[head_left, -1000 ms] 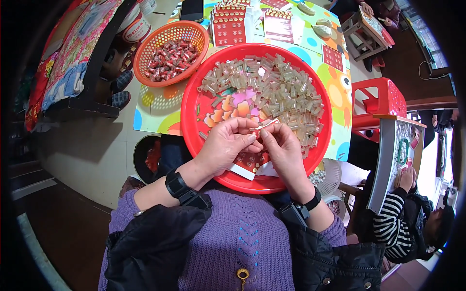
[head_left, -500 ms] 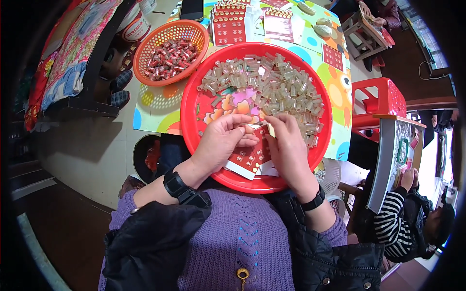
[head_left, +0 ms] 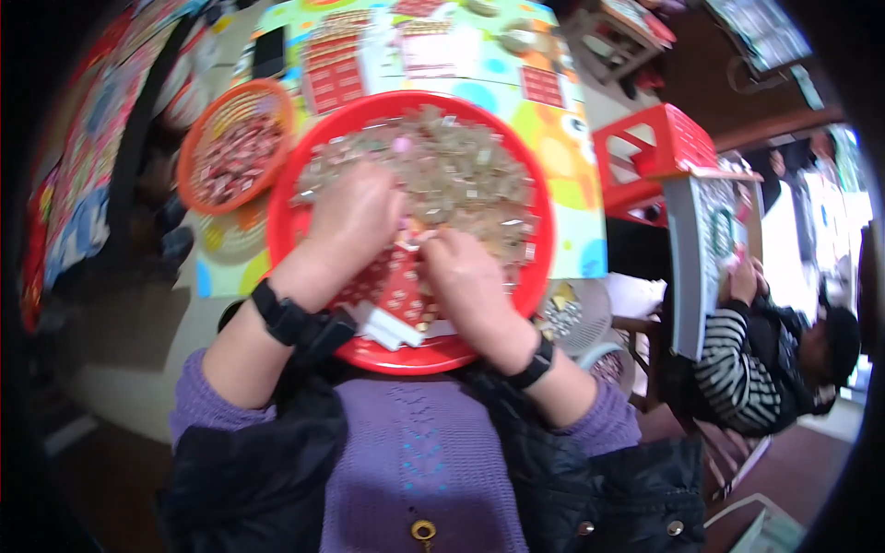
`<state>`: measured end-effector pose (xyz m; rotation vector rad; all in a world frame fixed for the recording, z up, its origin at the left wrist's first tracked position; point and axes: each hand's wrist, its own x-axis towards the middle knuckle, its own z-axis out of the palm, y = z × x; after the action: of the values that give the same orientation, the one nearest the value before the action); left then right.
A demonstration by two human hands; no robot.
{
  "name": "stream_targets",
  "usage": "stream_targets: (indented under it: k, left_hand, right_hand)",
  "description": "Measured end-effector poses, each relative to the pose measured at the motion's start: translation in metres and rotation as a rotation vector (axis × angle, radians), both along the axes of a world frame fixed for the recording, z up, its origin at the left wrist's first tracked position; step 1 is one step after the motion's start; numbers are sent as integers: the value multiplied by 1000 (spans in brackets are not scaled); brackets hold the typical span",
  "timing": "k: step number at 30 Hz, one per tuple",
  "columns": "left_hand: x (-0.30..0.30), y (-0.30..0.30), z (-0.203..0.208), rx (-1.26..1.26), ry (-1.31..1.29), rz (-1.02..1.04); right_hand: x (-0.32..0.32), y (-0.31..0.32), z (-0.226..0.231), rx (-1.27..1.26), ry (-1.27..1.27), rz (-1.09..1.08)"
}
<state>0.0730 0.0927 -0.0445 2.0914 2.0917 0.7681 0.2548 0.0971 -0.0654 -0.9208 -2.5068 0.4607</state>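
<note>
Where two hands (head_left: 406, 244) meet, one red tray (head_left: 295, 230)

- Even, soft daylight; brightest at far right edge, w/ glare there.
- Motion blur over whole frame, esp. both hands (head_left: 406, 249).
- Strong fisheye bend; black vignette at corners.
- Faint shadows only.

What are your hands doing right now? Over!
Left hand on the clear packets. Right hand beside it, over red card. Both inside red tray. Nothing blocking.
</note>
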Motion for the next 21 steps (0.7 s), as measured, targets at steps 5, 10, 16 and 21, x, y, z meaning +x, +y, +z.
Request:
stream_targets:
  k: [5, 10, 16, 21]
  left_hand:
    - [0, 10, -3, -167, -12, -31]
    - [0, -1, 0, -242, -396, 11]
    - [5, -48, 14, -468, -1289, 58]
    - [15, -71, 5, -625, -1385, 152]
  right_hand:
    - [-8, -9, 3, 35, -43, -89]
    - [-7, -9, 3, 31, -45, -110]
    - [-5, -9, 5, 56, -28, -59]
    - [-2, -7, 8, -34, 59, -37]
